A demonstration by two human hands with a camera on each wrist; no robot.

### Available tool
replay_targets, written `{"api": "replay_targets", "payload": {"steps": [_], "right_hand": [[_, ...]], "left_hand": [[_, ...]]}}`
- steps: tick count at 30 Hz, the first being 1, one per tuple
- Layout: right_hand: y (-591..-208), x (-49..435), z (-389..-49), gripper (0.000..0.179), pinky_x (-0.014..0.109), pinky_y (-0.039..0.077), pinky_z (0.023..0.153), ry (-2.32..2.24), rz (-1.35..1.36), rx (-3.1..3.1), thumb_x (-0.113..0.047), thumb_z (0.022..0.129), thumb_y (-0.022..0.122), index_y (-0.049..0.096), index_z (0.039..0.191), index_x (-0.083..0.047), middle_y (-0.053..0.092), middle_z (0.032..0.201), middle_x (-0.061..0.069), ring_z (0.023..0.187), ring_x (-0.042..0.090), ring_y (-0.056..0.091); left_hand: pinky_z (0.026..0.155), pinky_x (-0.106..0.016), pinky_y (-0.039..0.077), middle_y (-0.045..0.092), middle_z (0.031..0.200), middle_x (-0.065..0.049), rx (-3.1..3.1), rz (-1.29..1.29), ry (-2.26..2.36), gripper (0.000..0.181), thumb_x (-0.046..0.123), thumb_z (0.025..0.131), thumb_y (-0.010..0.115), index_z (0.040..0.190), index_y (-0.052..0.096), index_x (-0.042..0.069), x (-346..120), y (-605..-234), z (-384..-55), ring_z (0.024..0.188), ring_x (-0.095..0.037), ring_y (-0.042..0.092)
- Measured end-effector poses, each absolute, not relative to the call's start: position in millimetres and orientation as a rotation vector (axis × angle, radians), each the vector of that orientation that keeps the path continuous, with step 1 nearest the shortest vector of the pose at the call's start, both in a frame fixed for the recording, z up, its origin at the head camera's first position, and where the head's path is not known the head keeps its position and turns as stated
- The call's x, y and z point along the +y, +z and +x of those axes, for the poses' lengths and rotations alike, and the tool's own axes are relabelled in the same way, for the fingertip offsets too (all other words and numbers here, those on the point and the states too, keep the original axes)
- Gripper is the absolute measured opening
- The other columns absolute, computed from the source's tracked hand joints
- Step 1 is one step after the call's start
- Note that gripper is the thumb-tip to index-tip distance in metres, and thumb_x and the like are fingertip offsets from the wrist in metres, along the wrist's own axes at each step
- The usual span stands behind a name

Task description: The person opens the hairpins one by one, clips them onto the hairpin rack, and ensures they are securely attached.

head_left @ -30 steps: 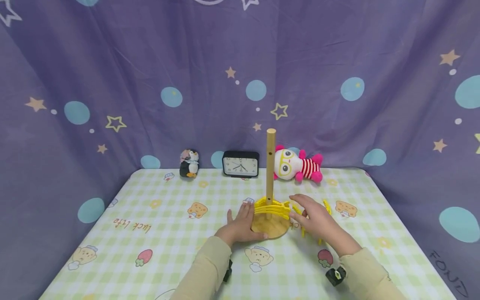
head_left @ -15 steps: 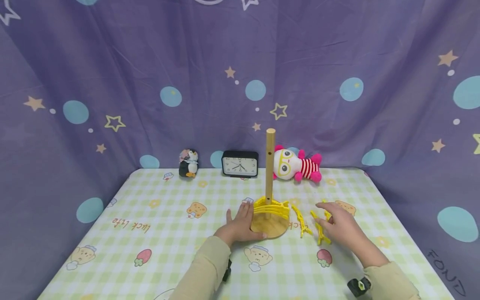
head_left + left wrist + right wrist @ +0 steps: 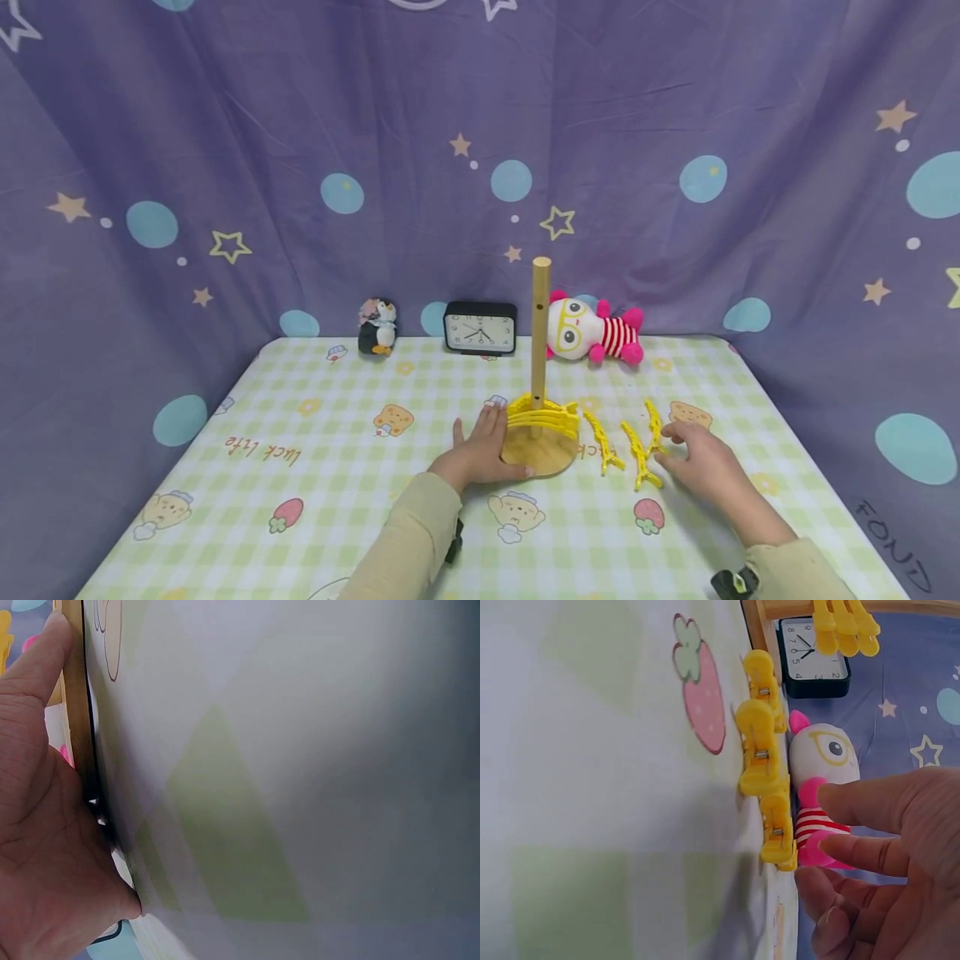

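Clips (image 3: pixel 638 452), three yellow ones, lie on the table (image 3: pixel 337 500) just beside the right hand (image 3: pixel 703 465), its grip loose and empty, while the left hand (image 3: pixel 478 455), fingers extended, touches one wooden stand (image 3: pixel 539 350) bearing three more.

From up at the head, the view faces forward and down over the table (image 3: pixel 337 517); both wrist views skim it closely; head and right share the clock (image 3: pixel 480 328).

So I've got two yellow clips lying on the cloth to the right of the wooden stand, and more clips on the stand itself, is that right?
Not two: the head view shows three clips on the cloth, right of the stand.
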State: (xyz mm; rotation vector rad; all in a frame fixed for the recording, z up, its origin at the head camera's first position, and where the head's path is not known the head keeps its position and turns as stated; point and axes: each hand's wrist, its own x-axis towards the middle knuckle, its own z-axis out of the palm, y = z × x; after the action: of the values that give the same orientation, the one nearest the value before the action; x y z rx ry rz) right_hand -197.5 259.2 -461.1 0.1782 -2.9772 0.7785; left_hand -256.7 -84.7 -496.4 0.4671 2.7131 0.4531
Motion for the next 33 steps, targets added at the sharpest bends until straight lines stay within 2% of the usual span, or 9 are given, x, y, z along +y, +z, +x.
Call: {"api": "replay_targets", "payload": {"steps": [9,15,18,27,33], "right_hand": [[-470.4,259.1,-200.8,0.038,0.054,0.048,0.079,0.732,0.059,-3.016,-0.023,0.088,0.069,0.061,0.111,0.006,0.065,0.101,0.022,0.095,0.040,0.062],[-471.5,251.0,-209.9,0.048,0.045,0.048,0.067,0.707,-0.112,-3.102,-0.040,0.093,0.061,0.059,0.104,0.007,0.063,0.091,0.016,0.075,0.027,0.057],[-474.0,248.8,-214.9,0.051,0.042,0.046,0.063,0.698,-0.182,-3.144,-0.044,0.093,0.060,0.057,0.101,0.006,0.059,0.090,0.016,0.072,0.025,0.054],[-475.1,253.0,-220.3,0.037,0.040,0.044,0.062,0.692,-0.225,-3.174,-0.032,0.094,0.060,0.057,0.095,0.005,0.056,0.082,0.014,0.070,0.026,0.052],[-475.2,259.9,-218.4,0.045,0.043,0.046,0.064,0.685,-0.192,-3.170,-0.039,0.090,0.066,0.056,0.094,0.004,0.059,0.087,0.016,0.073,0.028,0.055]], "left_hand": [[0.112,-0.060,-0.013,-0.005,0.163,-0.008,2.707,0.488,0.447,0.118,0.076,0.078,0.057,0.157,0.003,0.008,-86.0,-488.4,-252.3,0.149,-0.021,-0.008],[0.112,-0.060,-0.011,-0.002,0.163,-0.010,2.701,0.484,0.457,0.115,0.074,0.080,0.058,0.157,0.006,0.007,-86.2,-482.6,-247.8,0.149,-0.023,-0.005],[0.113,-0.060,-0.010,-0.002,0.163,-0.010,2.697,0.480,0.457,0.115,0.074,0.080,0.058,0.157,0.006,0.007,-86.1,-480.4,-246.2,0.149,-0.024,-0.005],[0.113,-0.060,-0.010,-0.003,0.163,-0.009,2.700,0.483,0.449,0.115,0.075,0.080,0.057,0.157,0.005,0.007,-85.6,-479.5,-246.6,0.149,-0.023,-0.005],[0.112,-0.058,-0.014,-0.007,0.163,-0.006,2.700,0.472,0.454,0.118,0.078,0.077,0.057,0.157,0.002,0.010,-84.8,-486.5,-251.7,0.149,-0.020,-0.010]]}}
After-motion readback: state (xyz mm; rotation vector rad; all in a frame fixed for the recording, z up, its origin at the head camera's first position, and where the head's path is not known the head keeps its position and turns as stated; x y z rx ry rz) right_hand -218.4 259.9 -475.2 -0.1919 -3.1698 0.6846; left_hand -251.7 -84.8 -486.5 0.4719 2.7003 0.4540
